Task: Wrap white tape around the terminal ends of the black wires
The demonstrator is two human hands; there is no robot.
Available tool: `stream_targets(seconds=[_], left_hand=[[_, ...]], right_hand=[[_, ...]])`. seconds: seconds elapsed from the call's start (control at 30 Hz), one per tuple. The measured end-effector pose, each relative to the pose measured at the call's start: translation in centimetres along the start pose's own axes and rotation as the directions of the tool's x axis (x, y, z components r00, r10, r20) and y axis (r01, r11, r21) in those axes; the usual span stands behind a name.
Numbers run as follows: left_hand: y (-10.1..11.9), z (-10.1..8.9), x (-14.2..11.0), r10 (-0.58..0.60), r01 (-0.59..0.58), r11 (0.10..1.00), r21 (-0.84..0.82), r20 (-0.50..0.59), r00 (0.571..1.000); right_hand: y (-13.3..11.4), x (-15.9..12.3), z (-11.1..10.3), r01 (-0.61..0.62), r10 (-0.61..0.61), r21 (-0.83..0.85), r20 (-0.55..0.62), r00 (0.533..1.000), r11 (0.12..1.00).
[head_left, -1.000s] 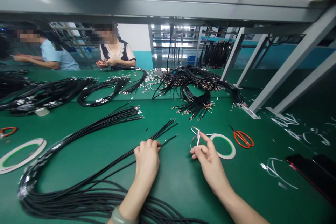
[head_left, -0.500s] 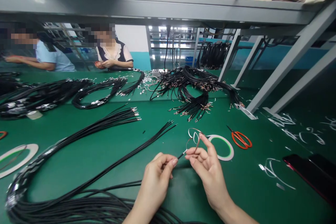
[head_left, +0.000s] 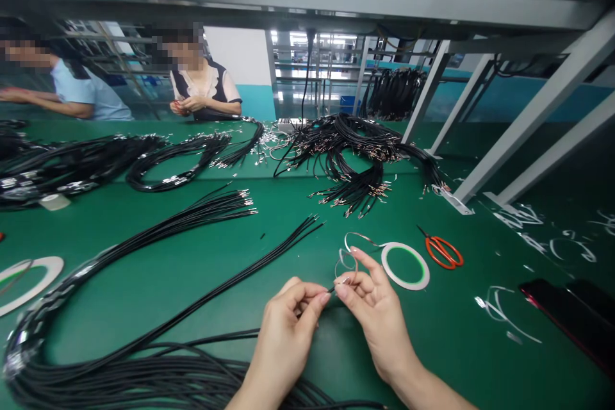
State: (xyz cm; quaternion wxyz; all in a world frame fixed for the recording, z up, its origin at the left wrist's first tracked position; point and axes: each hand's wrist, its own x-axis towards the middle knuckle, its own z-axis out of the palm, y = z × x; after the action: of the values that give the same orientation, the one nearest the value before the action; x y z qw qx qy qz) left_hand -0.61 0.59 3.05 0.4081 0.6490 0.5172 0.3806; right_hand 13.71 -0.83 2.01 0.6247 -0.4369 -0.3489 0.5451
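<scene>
My left hand (head_left: 293, 320) is closed, thumb and forefinger pinching a thin black cable (head_left: 331, 290) close to its end. At that end my right hand (head_left: 372, 304) presses thumb and fingertip together on a narrow copper-coloured foil tape (head_left: 356, 264); one finger is raised against the strip. Fingers hide the exact spot where tape and cable meet. A thin strip loops from there to a flat tape roll (head_left: 384, 262), white with a green inner edge, right of my hand. A large bundle of black cables (head_left: 192, 368) lies to the left and under my left forearm.
Orange-handled scissors (head_left: 444, 252) lie beyond the roll. A dark phone-like object (head_left: 571, 314) and white scraps (head_left: 504, 320) are at right. More cable bundles (head_left: 355, 141) cover the bench's far side. Metal shelf legs (head_left: 533, 109) stand at right. Two people (head_left: 204, 86) sit opposite.
My right thumb and fingers have moved left and closed onto the cable's end, beside my left fingertips. The view has tipped slightly downward.
</scene>
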Motion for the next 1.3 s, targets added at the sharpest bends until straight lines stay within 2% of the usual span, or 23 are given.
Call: stream_targets(seconds=[0.13, 0.33, 0.53, 0.7, 0.8, 1.0, 1.07, 1.2, 1.3], left_hand=[[-0.1, 0.0, -0.1, 0.029, -0.029, 1.0, -0.012, -0.022, 0.999], [0.1, 0.2, -0.1, 0.069, -0.068, 0.997, 0.037, -0.034, 0.997], [0.1, 0.4, -0.2, 0.116, -0.114, 0.992, 0.048, -0.051, 0.992], [0.0, 0.3, -0.3, 0.143, -0.138, 0.988, 0.066, -0.076, 0.987], [0.1, 0.3, -0.3, 0.185, -0.177, 0.979, 0.104, -0.082, 0.979], [0.3, 0.5, -0.4, 0.242, -0.243, 0.958, 0.154, 0.028, 0.97], [0.4, 0.5, -0.4, 0.268, -0.272, 0.953, 0.137, 0.044, 0.962], [0.6, 0.4, -0.5, 0.276, -0.274, 0.95, 0.151, 0.007, 0.961], [0.8, 0.4, -0.7, 0.236, -0.247, 0.949, 0.195, 0.079, 0.969]], right_hand=[[-0.1, 0.2, -0.4, -0.026, 0.025, 0.007, 0.063, 0.998, 1.0], [-0.1, 0.2, -0.3, 0.051, -0.052, -0.026, -0.063, 0.997, 0.998], [0.0, -0.2, 0.1, -0.026, 0.025, 0.005, 0.053, 0.998, 1.0], [-0.1, -0.2, -0.3, 0.04, -0.041, -0.028, -0.032, 0.999, 0.999], [-0.1, 0.0, -0.2, 0.026, -0.027, -0.025, -0.019, 0.999, 0.999], [-0.5, 0.3, -0.5, -0.044, 0.046, -0.025, 0.085, 0.995, 0.999], [-0.6, 0.3, -0.6, -0.03, 0.032, -0.027, 0.066, 0.997, 0.999], [-0.5, 0.0, -0.8, -0.004, 0.004, -0.032, 0.006, 1.0, 0.999], [-0.4, -0.1, -1.0, 0.003, -0.003, -0.053, -0.012, 1.0, 0.999]])
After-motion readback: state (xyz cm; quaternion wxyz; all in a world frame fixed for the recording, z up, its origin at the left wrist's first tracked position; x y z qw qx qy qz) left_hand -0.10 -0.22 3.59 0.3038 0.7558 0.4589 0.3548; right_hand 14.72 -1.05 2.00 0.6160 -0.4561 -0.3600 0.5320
